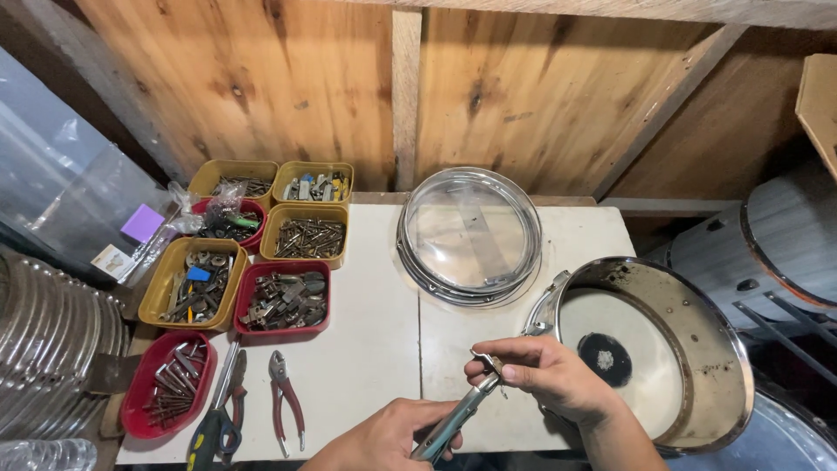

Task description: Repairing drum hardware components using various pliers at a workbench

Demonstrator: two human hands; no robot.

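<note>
Gripping metal tool (pixel 453 421) in our left hand (pixel 392 439), right hand (pixel 545 373) pinching small fitting (pixel 488 360) at its tip, just left of drum shell (pixel 697 349); yellow, red parts trays (pixel 288 296) well left of shell.

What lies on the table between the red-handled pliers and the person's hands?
Nothing: in the head view, bare white table runs from the pliers to the left hand and right hand.
</note>
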